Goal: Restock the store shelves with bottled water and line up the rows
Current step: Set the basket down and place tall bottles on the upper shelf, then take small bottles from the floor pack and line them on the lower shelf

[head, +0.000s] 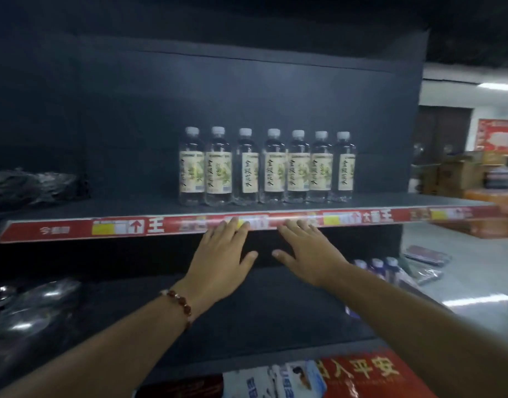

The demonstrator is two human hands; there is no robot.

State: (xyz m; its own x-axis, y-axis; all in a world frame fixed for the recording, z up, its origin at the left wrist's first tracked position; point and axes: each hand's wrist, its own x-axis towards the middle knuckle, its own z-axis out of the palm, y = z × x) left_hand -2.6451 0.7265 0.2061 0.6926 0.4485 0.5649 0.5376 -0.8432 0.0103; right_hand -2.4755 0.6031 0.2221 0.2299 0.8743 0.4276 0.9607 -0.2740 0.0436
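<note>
Seven water bottles point(266, 166) upright in one row on the shelf point(132, 206) (labels forward). Left hand point(222, 254) and right hand point(310, 252) spread flat, empty, fingertips at the price strip point(74, 229).

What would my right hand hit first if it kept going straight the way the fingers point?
Probably the shelf's red price strip: the right hand already has its fingertips at that edge. Depth is unclear.

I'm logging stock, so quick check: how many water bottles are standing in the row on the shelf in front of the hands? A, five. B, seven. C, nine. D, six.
B: the row of water bottles on the shelf shows seven white caps side by side, all upright, while the left hand and right hand are spread open below at the shelf edge, holding none.
</note>
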